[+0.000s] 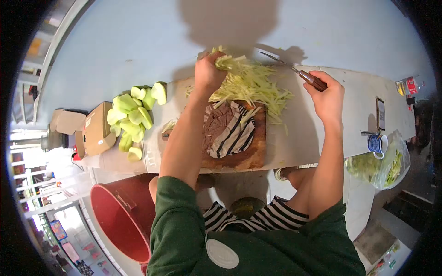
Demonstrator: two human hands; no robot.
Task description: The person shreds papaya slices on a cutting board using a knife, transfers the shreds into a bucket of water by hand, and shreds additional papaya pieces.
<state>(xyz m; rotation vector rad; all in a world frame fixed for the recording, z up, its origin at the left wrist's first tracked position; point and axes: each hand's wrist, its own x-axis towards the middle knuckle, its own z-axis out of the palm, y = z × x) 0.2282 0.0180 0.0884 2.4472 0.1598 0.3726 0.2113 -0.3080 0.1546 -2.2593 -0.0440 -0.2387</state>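
Note:
My left hand (209,74) is closed around a bunch of pale green shredded strips (230,64), lifted at the back edge of the counter. Beneath and to the right of it spreads a heap of the same strips (260,89). My right hand (328,95) grips the wooden handle of a knife (314,81), its thin blade pointing up and left toward the wall. A wooden cutting board (260,133) lies in front of me, carrying a crumpled cloth (235,135), part brown and part black-and-white striped. Some strips rest on that cloth.
Left on the counter are peeled pale green pieces (133,115) and a cardboard box (99,129). A red bin (117,211) stands below. At right are a phone (380,114), a blue-and-white mug (376,144), a bottle (410,86) and a plastic bag (389,170) of green strips.

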